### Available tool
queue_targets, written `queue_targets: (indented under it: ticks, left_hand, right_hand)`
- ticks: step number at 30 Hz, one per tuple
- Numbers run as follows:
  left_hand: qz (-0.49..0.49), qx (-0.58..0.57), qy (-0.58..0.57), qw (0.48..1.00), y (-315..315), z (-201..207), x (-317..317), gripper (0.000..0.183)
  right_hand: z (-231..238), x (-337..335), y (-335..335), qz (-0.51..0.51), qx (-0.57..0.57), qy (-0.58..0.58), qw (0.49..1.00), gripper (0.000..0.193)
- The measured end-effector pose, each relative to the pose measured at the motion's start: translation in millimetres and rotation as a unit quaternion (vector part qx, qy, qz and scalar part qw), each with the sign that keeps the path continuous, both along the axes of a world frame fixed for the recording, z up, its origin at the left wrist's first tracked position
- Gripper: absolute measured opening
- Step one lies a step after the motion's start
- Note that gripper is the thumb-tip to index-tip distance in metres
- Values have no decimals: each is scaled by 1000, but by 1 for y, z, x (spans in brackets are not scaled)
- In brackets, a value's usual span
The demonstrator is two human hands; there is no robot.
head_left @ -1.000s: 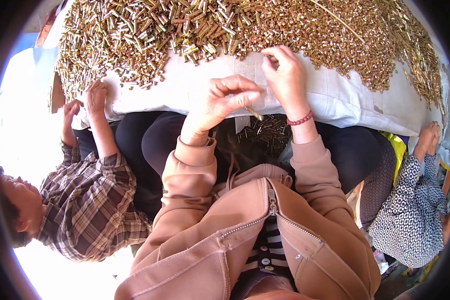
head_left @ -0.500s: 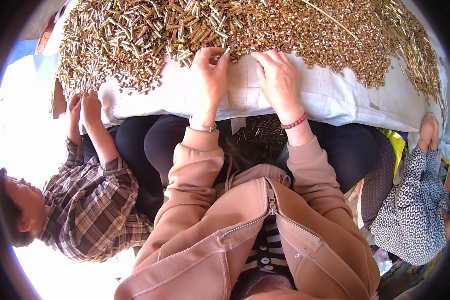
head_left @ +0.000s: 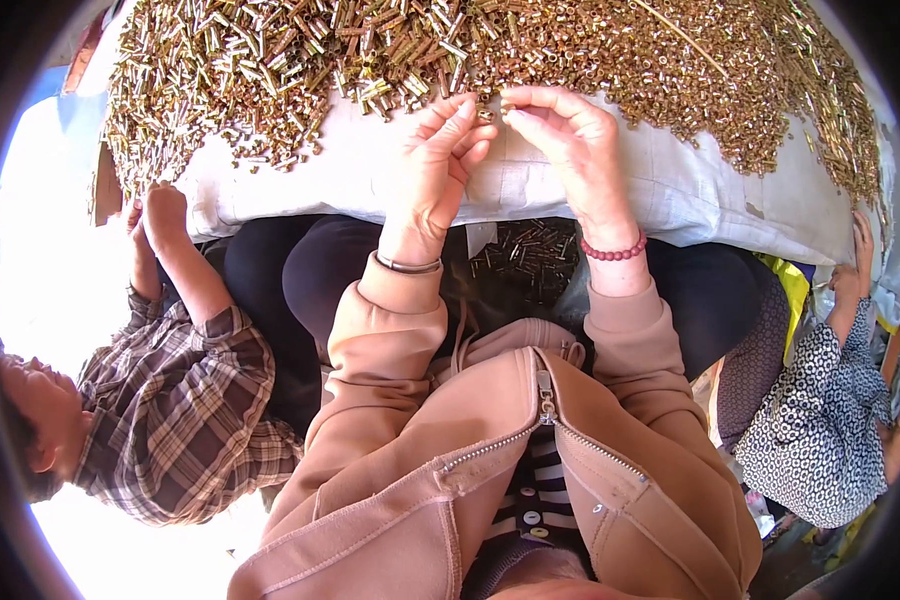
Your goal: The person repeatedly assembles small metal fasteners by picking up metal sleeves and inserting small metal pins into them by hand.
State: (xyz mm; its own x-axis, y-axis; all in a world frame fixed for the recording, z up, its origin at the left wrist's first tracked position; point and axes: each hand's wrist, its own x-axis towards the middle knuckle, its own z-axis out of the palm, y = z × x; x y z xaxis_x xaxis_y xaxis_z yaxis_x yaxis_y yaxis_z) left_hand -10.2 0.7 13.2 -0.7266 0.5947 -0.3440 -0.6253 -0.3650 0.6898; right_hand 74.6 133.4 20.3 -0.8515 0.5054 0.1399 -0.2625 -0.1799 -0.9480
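My left hand is raised over the near edge of the pile, fingers curled and pinched. At its fingertips is a small brass-coloured metal piece, short and hollow-looking. Facing it, my right hand pinches another tiny ring-like metal piece between thumb and forefinger. The two sets of fingertips are close but apart. Beyond them lie a heap of longer metal tubes on the left and a heap of short metal rings on the right.
White cloth covers the work surface along its near edge. A thin stick lies on the rings. Below, between my knees, dark metal tubes sit in a container. People work at both sides, one in a plaid shirt, one in patterned sleeves.
Both hands have turned and their fingertips have come closer together. My right hand has lifted from the edge of the rings, now pinching a small piece.
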Motion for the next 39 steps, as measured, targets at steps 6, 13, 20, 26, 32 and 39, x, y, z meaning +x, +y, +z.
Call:
queue_targets:
  ticks: [6,13,20,26,32,39]
  left_hand:
    - [-14,-2,3,1000,2,4,2,14]
    - [-51,-84,166,981,2,6,2,14]
    - [-49,-66,200,976,2,3,2,16]
    - [-33,-76,200,976,3,1,4,16]
    - [-21,-156,253,955,6,-5,4,16]
    - [25,-240,401,884,18,-34,8,11]
  right_hand:
    - [-5,-1,-4,-12,71,-2,997,34]
    - [-6,0,6,-10,50,13,999,38]
    - [-2,5,11,20,0,-8,1000,39]
    - [-9,5,7,15,37,-4,999,38]
    - [-19,5,-2,-50,251,-47,965,36]
    - [-24,3,-9,-126,455,-74,878,29]
